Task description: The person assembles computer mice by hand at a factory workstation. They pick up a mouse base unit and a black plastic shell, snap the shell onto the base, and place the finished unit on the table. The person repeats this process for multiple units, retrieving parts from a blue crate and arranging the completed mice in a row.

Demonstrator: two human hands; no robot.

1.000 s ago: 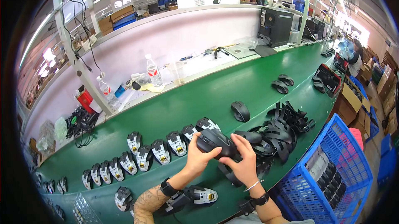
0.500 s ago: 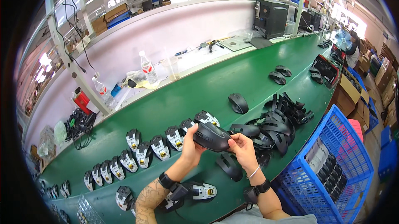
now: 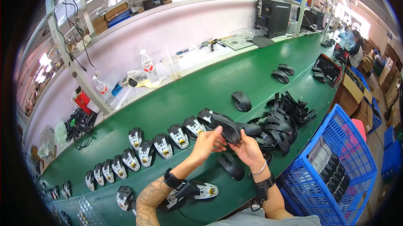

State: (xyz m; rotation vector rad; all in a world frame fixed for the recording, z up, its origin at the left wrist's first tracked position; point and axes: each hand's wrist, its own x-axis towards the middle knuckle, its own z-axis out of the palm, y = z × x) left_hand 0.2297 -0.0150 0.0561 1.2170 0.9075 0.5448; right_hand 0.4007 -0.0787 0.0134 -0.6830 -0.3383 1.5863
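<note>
A black computer mouse (image 3: 226, 126) is held tilted above the green bench, between my two hands. My right hand (image 3: 249, 152) grips its lower end between thumb and fingers. My left hand (image 3: 205, 145) is closed at its left side, with the thumb tip against the shell and the other fingers curled partly beneath it. Just beyond my hands runs a slanting row of opened mice (image 3: 162, 145) with white insides. Beneath my right wrist rests a black mouse cover (image 3: 231, 166), and a heap of black shell parts (image 3: 280, 127) lies to its right.
A blue plastic basket (image 3: 302, 177) with black mice inside stands at the bench's right edge. Farther along the green bench (image 3: 189, 94) are several finished-looking mice (image 3: 241, 101). Bottles (image 3: 149, 67) and a cup stand on the back ledge. A person (image 3: 357, 50) sits far right.
The mouse has moved a little right and turned to a steeper tilt. My left hand has slid from its far-left end down to its lower side; my right hand keeps its hold.
</note>
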